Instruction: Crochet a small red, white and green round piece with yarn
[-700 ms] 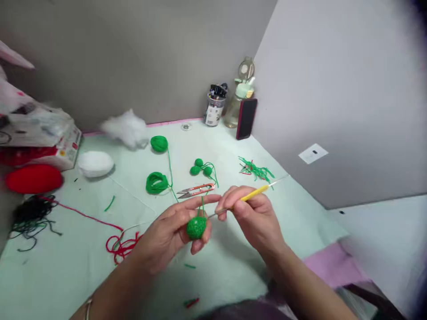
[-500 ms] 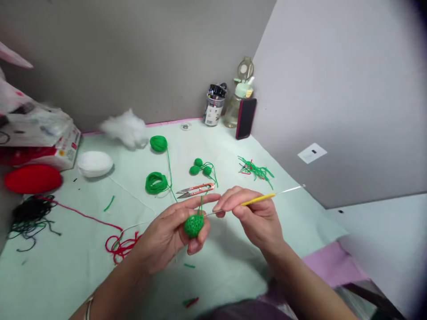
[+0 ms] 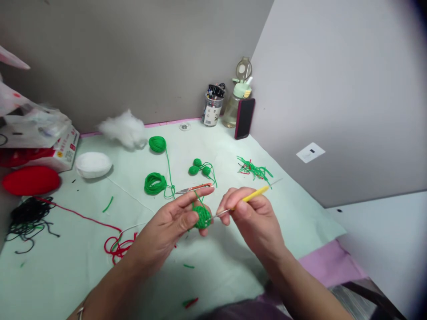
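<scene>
My left hand (image 3: 173, 222) pinches a small green crocheted ball (image 3: 202, 217) between thumb and fingers. Green yarn loops over its raised index finger. In my right hand (image 3: 250, 215) is a crochet hook with a yellow grip (image 3: 256, 194), held like a pencil. Its metal tip meets the ball's right side; whether it is inside a stitch I cannot tell. Just behind my left fingers lie orange-handled thread snips (image 3: 195, 188), partly covered. Beyond them rest three small green crocheted balls (image 3: 197, 167) with yarn tails. A green yarn coil (image 3: 155, 183) sits to the left.
A green yarn ball (image 3: 157, 144), white stuffing (image 3: 124, 129), white yarn (image 3: 93, 165), red yarn (image 3: 31, 180) and black yarn tangle (image 3: 28, 218) lie leftward. Yarn scraps (image 3: 255, 169) are at right. A phone (image 3: 244, 118), bottle (image 3: 231, 111) and pen cup (image 3: 212, 111) stand at the back.
The green crocheted ball has moved slightly right and up and turned in my left hand, whose thumb now lies over it. The crochet hook has shifted left and tilts more steeply.
</scene>
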The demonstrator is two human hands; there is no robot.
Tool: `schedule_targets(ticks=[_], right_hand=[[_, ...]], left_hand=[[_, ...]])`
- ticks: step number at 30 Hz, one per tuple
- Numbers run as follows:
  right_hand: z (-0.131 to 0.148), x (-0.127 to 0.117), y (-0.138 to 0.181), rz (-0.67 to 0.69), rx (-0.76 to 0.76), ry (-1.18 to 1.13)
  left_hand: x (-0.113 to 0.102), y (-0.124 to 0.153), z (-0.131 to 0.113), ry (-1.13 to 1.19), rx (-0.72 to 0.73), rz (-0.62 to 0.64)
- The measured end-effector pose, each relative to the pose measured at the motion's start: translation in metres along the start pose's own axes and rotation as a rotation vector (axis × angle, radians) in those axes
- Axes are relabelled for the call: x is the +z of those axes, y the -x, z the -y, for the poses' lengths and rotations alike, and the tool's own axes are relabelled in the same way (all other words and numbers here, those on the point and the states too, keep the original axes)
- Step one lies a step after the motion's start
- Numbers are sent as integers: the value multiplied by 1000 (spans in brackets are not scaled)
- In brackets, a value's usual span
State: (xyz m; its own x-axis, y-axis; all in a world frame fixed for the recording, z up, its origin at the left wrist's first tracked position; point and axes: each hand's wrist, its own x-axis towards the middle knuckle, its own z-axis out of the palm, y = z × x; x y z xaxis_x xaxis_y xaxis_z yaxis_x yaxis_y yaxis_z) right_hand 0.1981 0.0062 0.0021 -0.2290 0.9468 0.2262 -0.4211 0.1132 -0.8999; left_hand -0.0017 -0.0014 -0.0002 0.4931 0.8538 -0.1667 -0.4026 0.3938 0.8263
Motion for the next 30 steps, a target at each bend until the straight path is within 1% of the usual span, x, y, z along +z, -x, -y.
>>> schedule_targets(ticks=[4,6,9,11,14,16,18,23,27,30], right_hand=[[-9,9,2,-18,-193,148],[-12,11,1,-26,-241,189],[-12,13,-1,-19,-264,223],[-11,14,-2,-22,-291,288],[-11,16,-3,-26,-313,358],[-11,16,-3,-28,-313,375],[-11,15,-4,-27,-306,374],[-11,11,-6,-2,-285,348],[-10,11,-5,-17,-299,380],[-10,12,-4,-44,-327,373]], left_hand=[[-5,-1,4,-34,42,-52],[-6,-2,5,-13,49,-50],[-4,-2,5,29,29,-42],[-1,-2,6,28,46,-51],[1,0,6,-6,89,-92],[2,2,5,-46,102,-134],[1,4,3,-84,107,-146],[-4,7,-5,-167,77,-48],[-4,5,-6,-119,43,-34],[-1,4,-5,-82,43,-25]])
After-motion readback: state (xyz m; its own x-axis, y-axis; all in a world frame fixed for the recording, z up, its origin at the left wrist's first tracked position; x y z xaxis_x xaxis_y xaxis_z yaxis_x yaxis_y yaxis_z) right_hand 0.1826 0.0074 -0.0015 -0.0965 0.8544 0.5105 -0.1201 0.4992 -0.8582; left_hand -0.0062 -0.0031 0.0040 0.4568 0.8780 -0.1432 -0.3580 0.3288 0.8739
